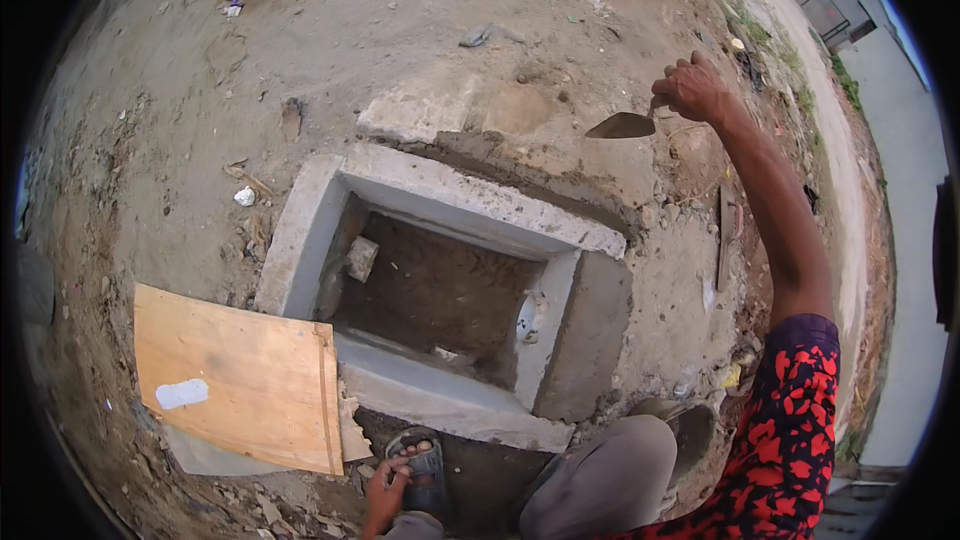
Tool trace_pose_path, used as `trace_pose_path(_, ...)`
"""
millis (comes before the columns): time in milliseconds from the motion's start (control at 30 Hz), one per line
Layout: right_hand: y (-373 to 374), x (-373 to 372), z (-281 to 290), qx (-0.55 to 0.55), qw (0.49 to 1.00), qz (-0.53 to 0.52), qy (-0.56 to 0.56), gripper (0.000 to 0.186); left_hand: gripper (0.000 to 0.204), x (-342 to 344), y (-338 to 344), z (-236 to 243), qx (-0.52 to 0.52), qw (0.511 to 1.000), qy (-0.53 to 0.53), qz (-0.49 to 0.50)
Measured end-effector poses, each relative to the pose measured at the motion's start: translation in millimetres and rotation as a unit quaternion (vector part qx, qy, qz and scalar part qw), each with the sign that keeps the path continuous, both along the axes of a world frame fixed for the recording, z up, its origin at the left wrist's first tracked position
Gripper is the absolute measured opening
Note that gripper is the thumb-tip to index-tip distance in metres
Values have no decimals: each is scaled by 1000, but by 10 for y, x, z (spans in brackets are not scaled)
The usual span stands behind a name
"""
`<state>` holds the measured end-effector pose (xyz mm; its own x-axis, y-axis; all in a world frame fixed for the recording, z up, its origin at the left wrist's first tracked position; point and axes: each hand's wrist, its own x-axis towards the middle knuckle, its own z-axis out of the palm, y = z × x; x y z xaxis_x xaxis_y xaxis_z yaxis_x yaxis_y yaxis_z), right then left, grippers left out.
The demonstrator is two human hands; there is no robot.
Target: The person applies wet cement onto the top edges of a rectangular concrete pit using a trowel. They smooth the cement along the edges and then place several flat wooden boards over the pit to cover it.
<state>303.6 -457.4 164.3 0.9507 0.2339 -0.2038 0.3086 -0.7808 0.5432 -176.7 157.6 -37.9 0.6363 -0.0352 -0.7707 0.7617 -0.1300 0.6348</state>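
Note:
My right hand [697, 88] is stretched far out to the upper right, shut on the handle of a pointed trowel [622, 125] whose blade hangs over a wet mortar strip beyond the pit. My left hand [388, 485] rests low at the bottom edge, fingers on my sandalled foot [422, 462]. Between them lies a square concrete-rimmed pit [320, 210] with a dark earth floor and freshly plastered grey walls.
A plywood board [240, 380] lies on the ground left of the pit. A concrete slab [415, 115] sits behind the rim. A pan [690, 425] stands by my knee. Stones and litter dot the dirt; a wall and path run along the right.

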Motion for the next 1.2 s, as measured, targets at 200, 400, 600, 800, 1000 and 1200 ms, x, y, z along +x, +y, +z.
trace_pose_path(200,7,109,-104,-15,981,-116,-153,12,23,40,11,7,-20,1000,-1,-3)
trace_pose_path(400,-244,-481,-375,192,966,-162,69,30,24,-21,-11,-38,-15,999,-18,41)
trace_pose_path(600,200,-1424,-1370,336,909,-246,-27,38,23,41,22,26,-19,1000,12,-10)
trace_pose_path(800,413,-1196,-1740,311,915,-248,-63,35,24,79,5,-35,-4,1000,2,-23)
trace_pose_path(1000,492,-704,-1666,242,935,-252,-52,31,26,104,-15,50,-5,1000,6,10)
trace_pose_path(1200,-80,-263,-1088,192,961,-197,-38,24,27,-152,28,12,-32,997,-15,68)
